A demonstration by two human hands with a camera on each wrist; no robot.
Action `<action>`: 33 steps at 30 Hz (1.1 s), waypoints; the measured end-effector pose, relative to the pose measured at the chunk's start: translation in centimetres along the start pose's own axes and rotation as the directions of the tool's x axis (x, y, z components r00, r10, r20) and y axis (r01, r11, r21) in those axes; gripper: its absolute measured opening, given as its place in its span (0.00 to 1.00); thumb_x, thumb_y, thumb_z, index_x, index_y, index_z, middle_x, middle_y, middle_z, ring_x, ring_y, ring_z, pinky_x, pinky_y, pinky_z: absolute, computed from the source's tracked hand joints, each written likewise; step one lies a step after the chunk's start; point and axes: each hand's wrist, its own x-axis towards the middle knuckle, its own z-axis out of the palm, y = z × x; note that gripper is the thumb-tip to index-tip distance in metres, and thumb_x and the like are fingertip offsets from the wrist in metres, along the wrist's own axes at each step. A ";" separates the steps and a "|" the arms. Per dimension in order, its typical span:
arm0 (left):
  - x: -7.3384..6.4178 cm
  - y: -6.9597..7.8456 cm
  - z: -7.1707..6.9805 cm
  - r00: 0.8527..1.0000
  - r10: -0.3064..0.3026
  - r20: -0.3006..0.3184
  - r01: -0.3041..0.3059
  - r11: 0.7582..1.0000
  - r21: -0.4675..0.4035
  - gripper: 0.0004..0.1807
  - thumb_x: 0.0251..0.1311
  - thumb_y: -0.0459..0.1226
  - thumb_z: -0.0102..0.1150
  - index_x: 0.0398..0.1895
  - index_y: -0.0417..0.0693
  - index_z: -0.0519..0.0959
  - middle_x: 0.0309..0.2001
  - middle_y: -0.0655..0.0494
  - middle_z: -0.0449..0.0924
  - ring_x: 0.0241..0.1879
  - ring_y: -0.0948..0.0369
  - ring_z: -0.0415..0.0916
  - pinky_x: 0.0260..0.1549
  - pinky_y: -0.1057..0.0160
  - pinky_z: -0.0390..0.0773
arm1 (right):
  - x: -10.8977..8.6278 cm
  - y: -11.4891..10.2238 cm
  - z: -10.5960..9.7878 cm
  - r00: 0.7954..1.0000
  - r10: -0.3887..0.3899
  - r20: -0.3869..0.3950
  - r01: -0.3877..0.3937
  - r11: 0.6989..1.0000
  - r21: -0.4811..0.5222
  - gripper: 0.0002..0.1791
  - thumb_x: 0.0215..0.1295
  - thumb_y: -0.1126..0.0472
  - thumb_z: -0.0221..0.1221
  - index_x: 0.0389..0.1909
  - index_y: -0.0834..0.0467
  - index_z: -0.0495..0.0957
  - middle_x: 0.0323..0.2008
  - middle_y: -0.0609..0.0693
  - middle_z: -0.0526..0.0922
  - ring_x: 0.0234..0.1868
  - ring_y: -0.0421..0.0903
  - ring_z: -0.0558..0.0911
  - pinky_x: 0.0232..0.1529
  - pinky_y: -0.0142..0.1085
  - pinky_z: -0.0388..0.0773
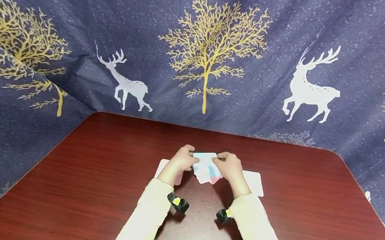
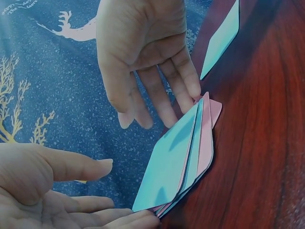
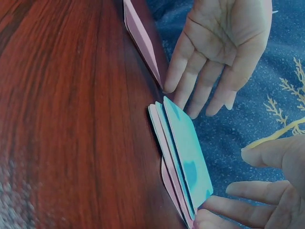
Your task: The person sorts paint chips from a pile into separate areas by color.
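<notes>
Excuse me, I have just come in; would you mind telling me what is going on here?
A person has both hands at an uneven pile of cards on a table, the left hand at one side and the right hand at the other. Both thumbs are off the cards. Pale blue and pink show in the pile. A pale card lies by the right wrist, and at least one pink card by the left.
</notes>
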 end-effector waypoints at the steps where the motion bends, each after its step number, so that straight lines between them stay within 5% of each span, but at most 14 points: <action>1: 0.0 0.0 0.0 1.000 0.003 -0.002 -0.003 1.000 -0.001 0.30 0.62 0.30 0.55 0.66 0.31 0.58 0.65 0.32 0.62 0.60 0.42 0.68 0.52 0.47 0.77 | 0.0 0.0 0.0 1.000 0.004 -0.002 -0.004 1.000 0.005 0.20 0.60 0.54 0.59 0.46 0.66 0.80 0.42 0.61 0.85 0.49 0.59 0.81 0.52 0.51 0.76; 10: 0.0 0.1 -0.3 0.999 0.027 -0.026 -0.027 0.999 -0.026 0.29 0.62 0.28 0.54 0.65 0.30 0.60 0.64 0.31 0.64 0.59 0.41 0.70 0.50 0.47 0.78 | 0.2 0.0 0.0 0.998 0.058 -0.030 -0.056 0.996 0.072 0.16 0.58 0.59 0.61 0.44 0.66 0.80 0.39 0.60 0.86 0.44 0.56 0.83 0.47 0.46 0.80; 16: 0.2 -0.1 -0.2 0.998 0.043 -0.050 -0.046 0.997 -0.059 0.27 0.61 0.24 0.52 0.64 0.32 0.62 0.63 0.34 0.66 0.54 0.42 0.74 0.47 0.50 0.80 | 0.2 0.0 -0.1 0.995 0.087 -0.056 -0.078 0.987 0.144 0.15 0.52 0.68 0.62 0.42 0.66 0.80 0.37 0.60 0.86 0.38 0.53 0.84 0.33 0.36 0.82; 24: 0.3 -0.2 -0.1 0.990 0.058 -0.132 -0.073 0.991 -0.112 0.25 0.54 0.19 0.55 0.58 0.31 0.69 0.56 0.35 0.74 0.45 0.43 0.80 0.42 0.54 0.83 | 0.3 0.3 -0.1 0.991 0.095 -0.093 -0.073 0.973 0.221 0.16 0.49 0.72 0.61 0.42 0.67 0.80 0.36 0.61 0.86 0.34 0.51 0.83 0.26 0.28 0.77; 33: 0.5 -0.5 -0.4 0.980 0.041 -0.193 -0.065 0.990 -0.123 0.20 0.48 0.19 0.59 0.49 0.31 0.77 0.48 0.38 0.80 0.39 0.48 0.83 0.36 0.59 0.84 | 1.0 1.5 0.3 0.995 0.093 -0.040 -0.070 0.915 0.397 0.17 0.47 0.75 0.62 0.41 0.70 0.80 0.32 0.61 0.85 0.31 0.48 0.82 0.28 0.32 0.79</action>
